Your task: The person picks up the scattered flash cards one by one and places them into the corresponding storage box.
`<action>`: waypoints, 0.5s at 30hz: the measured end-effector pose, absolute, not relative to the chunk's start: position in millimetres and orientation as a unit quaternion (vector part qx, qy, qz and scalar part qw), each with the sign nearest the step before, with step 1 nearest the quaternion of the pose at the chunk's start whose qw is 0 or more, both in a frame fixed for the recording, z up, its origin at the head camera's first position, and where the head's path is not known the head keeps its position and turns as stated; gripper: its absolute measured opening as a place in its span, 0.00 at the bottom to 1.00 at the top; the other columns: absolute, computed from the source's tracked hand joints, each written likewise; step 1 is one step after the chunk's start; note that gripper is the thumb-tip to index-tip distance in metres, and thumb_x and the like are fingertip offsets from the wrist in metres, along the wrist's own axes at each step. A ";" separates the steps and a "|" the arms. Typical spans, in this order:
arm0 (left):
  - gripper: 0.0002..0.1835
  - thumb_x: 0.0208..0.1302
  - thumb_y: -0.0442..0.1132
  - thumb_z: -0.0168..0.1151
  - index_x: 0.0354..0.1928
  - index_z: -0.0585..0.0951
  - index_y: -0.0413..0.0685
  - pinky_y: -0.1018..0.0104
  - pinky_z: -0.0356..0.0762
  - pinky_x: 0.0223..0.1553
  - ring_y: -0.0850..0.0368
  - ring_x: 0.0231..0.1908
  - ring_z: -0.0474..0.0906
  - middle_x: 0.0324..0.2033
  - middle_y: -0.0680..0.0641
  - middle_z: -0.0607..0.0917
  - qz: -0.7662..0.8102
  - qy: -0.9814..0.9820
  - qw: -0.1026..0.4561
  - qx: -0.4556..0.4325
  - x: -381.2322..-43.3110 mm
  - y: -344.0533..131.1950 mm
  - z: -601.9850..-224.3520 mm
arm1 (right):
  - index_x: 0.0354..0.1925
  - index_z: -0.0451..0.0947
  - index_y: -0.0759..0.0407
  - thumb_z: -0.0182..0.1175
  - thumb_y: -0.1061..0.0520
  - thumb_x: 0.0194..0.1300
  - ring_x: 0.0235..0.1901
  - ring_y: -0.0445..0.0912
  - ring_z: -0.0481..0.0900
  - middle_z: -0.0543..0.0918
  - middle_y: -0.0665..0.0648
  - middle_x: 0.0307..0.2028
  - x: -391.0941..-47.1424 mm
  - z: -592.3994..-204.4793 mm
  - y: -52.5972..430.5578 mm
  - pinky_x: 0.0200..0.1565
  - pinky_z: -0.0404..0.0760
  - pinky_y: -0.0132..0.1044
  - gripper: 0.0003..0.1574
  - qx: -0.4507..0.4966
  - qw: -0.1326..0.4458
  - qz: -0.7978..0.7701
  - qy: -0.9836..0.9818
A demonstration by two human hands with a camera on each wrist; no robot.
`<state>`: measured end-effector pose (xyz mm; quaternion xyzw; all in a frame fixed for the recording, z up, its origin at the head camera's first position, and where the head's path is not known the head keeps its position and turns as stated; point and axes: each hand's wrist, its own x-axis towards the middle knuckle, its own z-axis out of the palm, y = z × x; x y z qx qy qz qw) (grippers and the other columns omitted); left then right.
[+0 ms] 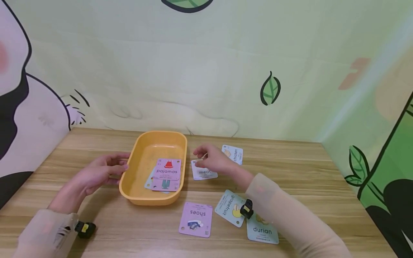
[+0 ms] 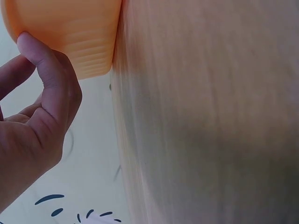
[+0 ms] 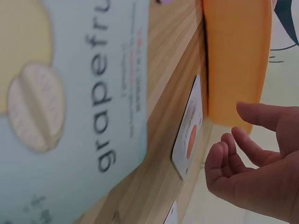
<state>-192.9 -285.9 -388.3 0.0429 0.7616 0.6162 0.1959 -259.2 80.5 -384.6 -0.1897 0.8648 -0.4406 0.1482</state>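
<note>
My left hand rests its fingers against the left side of a yellow plastic bin. In the left wrist view a fingertip touches the bin's outer wall. Inside the bin lie a purple "pajamas" card, another purple card partly under it and a blue card beneath. My right hand hovers above the white "meat" card, fingers loosely bent with nothing between them. The right wrist view shows a gap between this hand and the card.
A "chicken" card lies behind the right hand. Nearer the front are a purple "shoes" card, a "grapefruit" card and a "durian" card, partly covered by the right sleeve. A printed backdrop borders the wooden table.
</note>
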 end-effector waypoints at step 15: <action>0.35 0.78 0.36 0.55 0.77 0.54 0.29 0.55 0.86 0.45 0.53 0.45 0.83 0.62 0.29 0.69 0.615 0.763 0.194 0.043 -192.0 -286.7 -388.0 | 0.67 0.74 0.63 0.80 0.56 0.54 0.68 0.58 0.65 0.66 0.65 0.70 -261.3 -388.9 93.7 0.69 0.67 0.50 0.45 -0.238 0.146 -0.244 0.929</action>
